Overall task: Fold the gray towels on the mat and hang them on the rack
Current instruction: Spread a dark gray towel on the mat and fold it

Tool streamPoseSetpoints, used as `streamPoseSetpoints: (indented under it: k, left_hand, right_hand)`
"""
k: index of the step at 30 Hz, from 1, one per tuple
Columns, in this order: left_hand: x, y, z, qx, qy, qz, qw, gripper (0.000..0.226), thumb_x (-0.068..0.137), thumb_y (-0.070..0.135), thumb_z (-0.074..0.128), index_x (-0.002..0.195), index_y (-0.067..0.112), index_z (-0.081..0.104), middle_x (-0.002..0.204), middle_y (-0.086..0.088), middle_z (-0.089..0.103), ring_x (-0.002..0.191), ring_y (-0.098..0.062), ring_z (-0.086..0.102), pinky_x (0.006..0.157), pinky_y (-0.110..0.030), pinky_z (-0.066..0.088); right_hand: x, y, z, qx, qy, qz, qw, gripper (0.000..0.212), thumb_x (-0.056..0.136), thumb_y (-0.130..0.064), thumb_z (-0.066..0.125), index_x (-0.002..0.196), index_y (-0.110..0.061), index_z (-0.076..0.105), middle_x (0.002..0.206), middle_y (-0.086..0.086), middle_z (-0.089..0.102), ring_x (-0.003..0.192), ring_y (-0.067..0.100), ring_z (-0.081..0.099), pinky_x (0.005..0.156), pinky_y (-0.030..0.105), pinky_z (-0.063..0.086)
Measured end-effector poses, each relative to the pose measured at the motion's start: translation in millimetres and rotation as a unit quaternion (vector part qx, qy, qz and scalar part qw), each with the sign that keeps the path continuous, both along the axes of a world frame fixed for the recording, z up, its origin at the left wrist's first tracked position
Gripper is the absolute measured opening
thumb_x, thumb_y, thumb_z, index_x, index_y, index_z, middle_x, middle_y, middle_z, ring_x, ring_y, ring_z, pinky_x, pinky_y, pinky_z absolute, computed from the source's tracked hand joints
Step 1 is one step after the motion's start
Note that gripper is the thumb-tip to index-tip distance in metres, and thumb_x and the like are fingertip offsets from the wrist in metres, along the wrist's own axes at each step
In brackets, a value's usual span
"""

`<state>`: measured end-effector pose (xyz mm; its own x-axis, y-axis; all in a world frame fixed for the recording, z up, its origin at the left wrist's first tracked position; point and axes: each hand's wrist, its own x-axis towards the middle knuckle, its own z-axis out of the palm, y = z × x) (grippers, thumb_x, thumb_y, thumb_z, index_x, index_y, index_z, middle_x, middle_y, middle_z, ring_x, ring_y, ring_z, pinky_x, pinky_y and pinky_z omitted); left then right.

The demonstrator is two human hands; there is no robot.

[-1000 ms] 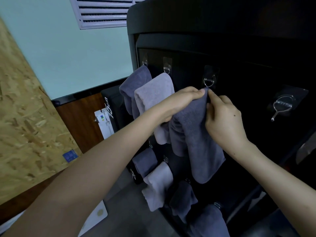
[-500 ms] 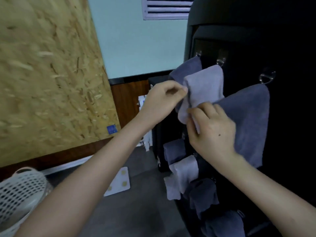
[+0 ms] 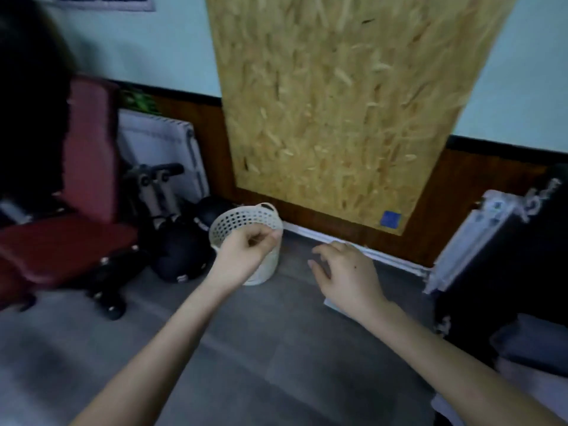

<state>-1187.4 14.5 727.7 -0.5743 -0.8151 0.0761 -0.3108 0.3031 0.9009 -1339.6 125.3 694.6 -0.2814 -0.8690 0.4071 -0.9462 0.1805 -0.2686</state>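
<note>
Head view: the gray towels (image 3: 528, 342) were out of the hands. The view had swung off the rack (image 3: 507, 272) to the floor, leaving maybe two blurred gray folds at the lower right edge. Left hand (image 3: 246, 250) was loosely curled and empty. Right hand (image 3: 347, 272) had its fingers spread, also empty. Judged: last towel hung, next one to fetch. One mat (image 3: 333, 304) corner under the right hand. One white perforated basket (image 3: 246, 222), one black helmet (image 3: 181, 256), one red chair (image 3: 86, 229), one chipboard panel (image 3: 338, 103).

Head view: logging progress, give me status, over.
Left grip loosely curled, empty. Right grip open, empty. No towel held. White basket on floor beyond left grip.
</note>
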Motion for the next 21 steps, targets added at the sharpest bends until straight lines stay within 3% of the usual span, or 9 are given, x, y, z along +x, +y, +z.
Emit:
streamPoseSetpoints:
  k: [5,8,13,17,21]
  left_hand:
    - [190,-31,-53,0.049,-0.039,0.198,0.978,0.016,0.090,0.027,0.060,0.077,0.021,0.067,0.066,0.013,0.065,0.065,-0.002,0.058,0.074,-0.031,0.049]
    - [298,-24,-78,0.074,-0.055,0.303,0.948,0.015,0.089,0.029,0.061,0.079,0.020,0.068,0.071,0.006,0.067,0.073,-0.012,0.063,0.079,-0.037,0.051]
    - [442,17,-107,0.121,-0.050,0.459,0.879,0.025,0.079,0.046,0.060,0.074,0.022,0.067,0.073,0.001,0.068,0.074,-0.017,0.064,0.074,-0.038,0.052]
    - [521,61,-120,0.140,-0.042,0.553,0.820,0.020,0.091,0.029,0.059,0.077,0.017,0.065,0.065,0.003,0.062,0.053,-0.005,0.052,0.051,-0.022,0.040]
    - [585,95,-135,0.160,-0.023,0.628,0.761,0.019,0.089,0.026,0.061,0.072,0.019,0.065,0.064,0.006,0.063,0.060,-0.012,0.054,0.060,-0.029,0.043]
  right_hand:
    - [134,-89,-44,0.059,-0.039,0.150,0.986,0.024,0.088,-0.031,0.059,0.101,-0.014,0.068,0.091,0.002,0.069,0.084,0.024,0.064,0.064,0.029,0.043]
    - [220,-129,-71,0.103,-0.052,0.238,0.964,0.028,0.091,-0.035,0.054,0.109,-0.018,0.065,0.098,0.000,0.066,0.093,0.022,0.062,0.073,0.031,0.045]
    - [355,-167,-100,0.161,-0.038,0.359,0.919,0.030,0.094,-0.040,0.047,0.116,-0.025,0.060,0.106,-0.006,0.062,0.100,0.017,0.059,0.076,0.028,0.043]
    - [453,-177,-113,0.200,-0.002,0.443,0.874,0.030,0.093,-0.039,0.049,0.116,-0.025,0.061,0.110,-0.005,0.063,0.105,0.019,0.059,0.080,0.028,0.042]
    - [539,-185,-125,0.228,0.009,0.516,0.826,0.025,0.090,-0.037,0.053,0.109,-0.024,0.064,0.105,-0.005,0.066,0.102,0.018,0.061,0.081,0.028,0.045]
